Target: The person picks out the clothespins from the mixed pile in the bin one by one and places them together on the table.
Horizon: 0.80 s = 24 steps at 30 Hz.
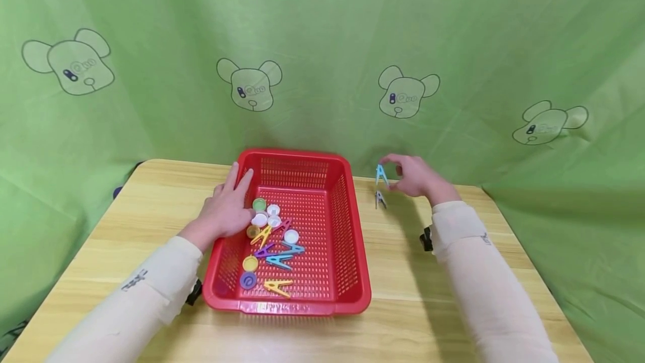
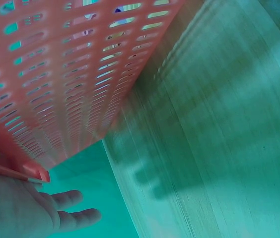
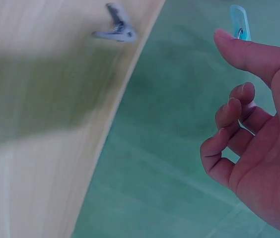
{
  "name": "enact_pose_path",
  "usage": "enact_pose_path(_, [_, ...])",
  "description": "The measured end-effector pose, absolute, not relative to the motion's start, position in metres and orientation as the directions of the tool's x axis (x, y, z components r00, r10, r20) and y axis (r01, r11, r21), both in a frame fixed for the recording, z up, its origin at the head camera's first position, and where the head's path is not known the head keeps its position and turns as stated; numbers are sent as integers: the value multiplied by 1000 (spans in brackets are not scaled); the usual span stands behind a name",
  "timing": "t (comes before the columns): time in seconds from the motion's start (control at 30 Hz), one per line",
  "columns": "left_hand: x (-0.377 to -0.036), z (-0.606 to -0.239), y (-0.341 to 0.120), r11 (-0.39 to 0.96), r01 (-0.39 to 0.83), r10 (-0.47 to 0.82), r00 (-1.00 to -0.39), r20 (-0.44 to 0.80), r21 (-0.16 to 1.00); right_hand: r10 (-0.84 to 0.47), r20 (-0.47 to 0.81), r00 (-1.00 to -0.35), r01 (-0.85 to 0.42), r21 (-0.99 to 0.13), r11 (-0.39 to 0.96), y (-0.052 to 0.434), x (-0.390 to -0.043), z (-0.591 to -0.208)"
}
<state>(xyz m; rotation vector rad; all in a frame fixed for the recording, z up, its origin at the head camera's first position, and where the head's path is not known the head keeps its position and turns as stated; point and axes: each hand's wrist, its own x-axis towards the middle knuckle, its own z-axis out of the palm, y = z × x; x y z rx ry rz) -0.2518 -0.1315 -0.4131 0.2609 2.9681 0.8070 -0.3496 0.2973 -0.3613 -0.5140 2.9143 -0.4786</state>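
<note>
We see a light-blue clip [image 1: 381, 174], A-shaped, pinched between thumb and forefinger of the right hand [image 1: 415, 176], above the far edge of the wooden table [image 1: 403, 318]. Only the right wrist view shows us its metal spring and the other three fingers loosely curled. Near it on the table stands a grey clip [image 1: 380, 199]. The left hand [image 1: 225, 210] lies across the left rim of the red plastic basket [image 1: 297, 153], fingers straight and spread, touching that rim. From the left wrist we see the outer wall's rows of rounded slots; the head view shows round caps [image 1: 291, 237] and coloured clips [image 1: 279, 261] on its perforated floor. Behind hangs softly creased green cloth [image 1: 322, 32] printed with mouse-like heads.
</note>
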Motion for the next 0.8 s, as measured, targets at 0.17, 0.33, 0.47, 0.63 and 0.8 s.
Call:
enact_pose_path(0.17, [-252,-414,-131,845,148,175,-985,-5,514,-343,-91,-935,-297,-328,897,308,-349,-372])
enact_pose_path(0.33, [-251,-413,-132,840,153,175,-985,6,521,-338,-115,-934,-283,-342,896,317,-346,-380])
enact_pose_path(0.47, [-251,-413,-131,835,145,171,-985,0,530,-332,-132,-934,-270,-349,898,325,-345,-387])
enact_pose_path(0.63, [-251,-413,-131,839,141,169,-986,-5,526,-329,-141,-934,-265,-345,901,337,-343,-397])
enact_pose_path(0.8, [-251,-415,-132,840,141,168,-986,-5,524,-324,-162,-932,-253,-349,902,346,-342,-404])
